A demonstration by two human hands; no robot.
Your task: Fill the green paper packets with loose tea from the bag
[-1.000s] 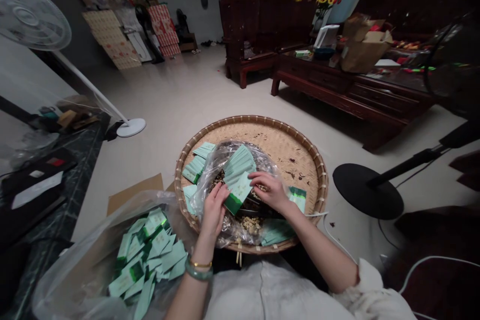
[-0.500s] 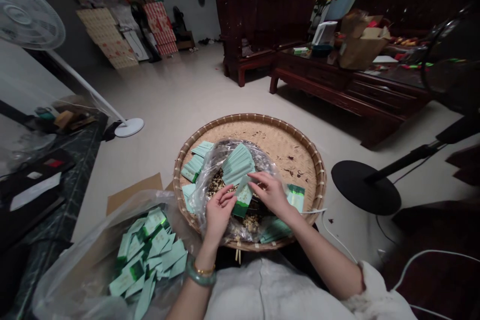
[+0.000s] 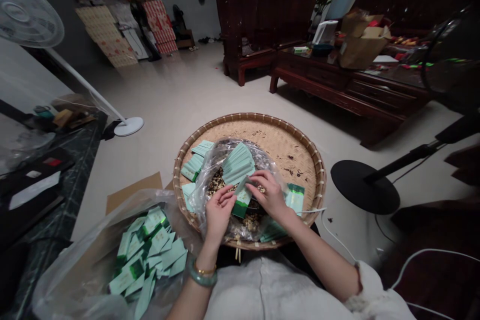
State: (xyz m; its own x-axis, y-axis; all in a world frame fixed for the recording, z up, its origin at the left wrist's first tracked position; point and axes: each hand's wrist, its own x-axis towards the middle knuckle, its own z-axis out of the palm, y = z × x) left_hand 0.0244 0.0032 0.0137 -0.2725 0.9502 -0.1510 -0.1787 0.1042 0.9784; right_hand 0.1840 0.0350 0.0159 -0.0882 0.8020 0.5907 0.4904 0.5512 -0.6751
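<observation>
Between my two hands is a small green sachet (image 3: 243, 201), held over a clear plastic bag (image 3: 204, 195) of loose dried bits. My left hand (image 3: 219, 210) pinches the sachet's left edge. With thumb and fingers, my right hand (image 3: 268, 192) grips its upper end. A fanned stack of pale green sachets (image 3: 238, 164) lies in the bag just beyond my hands. The bag rests on a round woven bamboo tray (image 3: 258, 125). More sachets (image 3: 193, 166) lie at the tray's left side, and others (image 3: 295, 197) at its right.
At my lower left, a large plastic bag (image 3: 75, 265) holds many green sachets (image 3: 161, 245). A white fan (image 3: 129, 126) stands at left and a black fan base (image 3: 365, 187) at right. Ahead is a dark wooden table (image 3: 337, 85). A white cable (image 3: 337, 235) runs at the right.
My right fingers have shifted slightly at the sachet's upper end, which now looks bent or folded more. My left hand has stayed nearly in place.
</observation>
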